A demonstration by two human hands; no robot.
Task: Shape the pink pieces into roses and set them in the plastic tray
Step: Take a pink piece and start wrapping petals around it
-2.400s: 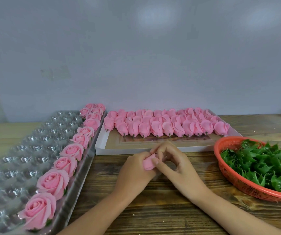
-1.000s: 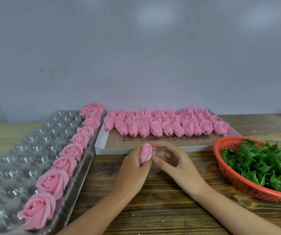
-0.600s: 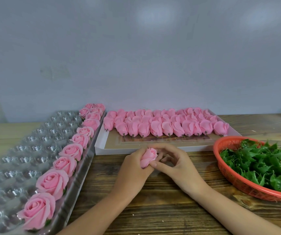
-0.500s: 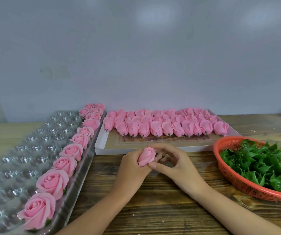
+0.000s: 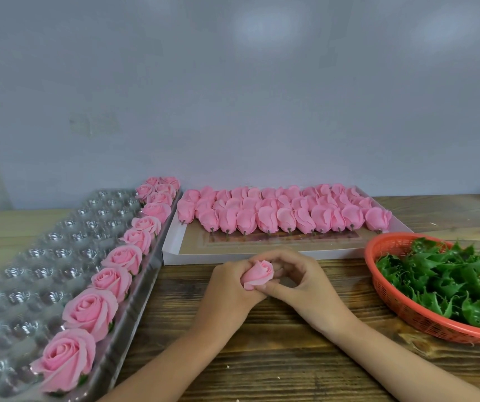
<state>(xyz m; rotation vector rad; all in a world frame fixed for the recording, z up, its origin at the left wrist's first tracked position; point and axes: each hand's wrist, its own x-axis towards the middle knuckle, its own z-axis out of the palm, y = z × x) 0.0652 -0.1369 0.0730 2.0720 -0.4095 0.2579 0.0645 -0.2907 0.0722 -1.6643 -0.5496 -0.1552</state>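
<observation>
Pinching one bud [image 5: 257, 274], left hand [image 5: 230, 288] and right hand [image 5: 305, 282]; perhaps twelve roses [image 5: 122, 258].

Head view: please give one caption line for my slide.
Left hand and right hand hold a pink rose; finished roses line the plastic tray, green leaves fill the orange basket.

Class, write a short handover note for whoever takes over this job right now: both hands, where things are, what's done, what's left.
Left hand grips a half-shaped rose; right hand pinches its petals. Finished roses line the right edge of the plastic tray. Many pink pieces wait in the white box. Left: finish this rose, tray it, repeat.
</observation>
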